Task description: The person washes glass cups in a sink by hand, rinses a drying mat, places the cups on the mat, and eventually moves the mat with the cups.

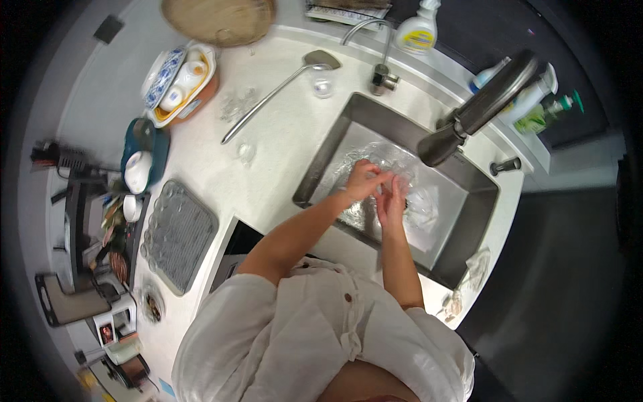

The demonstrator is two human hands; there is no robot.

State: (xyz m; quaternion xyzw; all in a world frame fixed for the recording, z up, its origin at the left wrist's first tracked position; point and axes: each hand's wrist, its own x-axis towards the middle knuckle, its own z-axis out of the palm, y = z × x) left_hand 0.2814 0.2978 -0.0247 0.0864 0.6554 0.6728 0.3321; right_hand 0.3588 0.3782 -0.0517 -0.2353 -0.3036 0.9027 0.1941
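Both of my hands are together over the steel sink (454,221). My left hand (362,182) reaches in from the left, its fingertips meeting those of my right hand (391,205). Between them they hold a small clear object (402,184), too blurred to name exactly. Below and behind the hands, shiny transparent material or water (374,153) covers part of the sink floor. A whitish, see-through piece, perhaps a plastic bag (423,211), lies right of my right hand. The palms are partly hidden.
A dark pull-out faucet (477,108) overhangs the sink's right side; a slim tap (384,75) stands behind. On the counter lie a metal spatula (274,93), a clear cup (322,86) and a grey drying mat (182,238). A cloth (474,271) hangs by the right edge.
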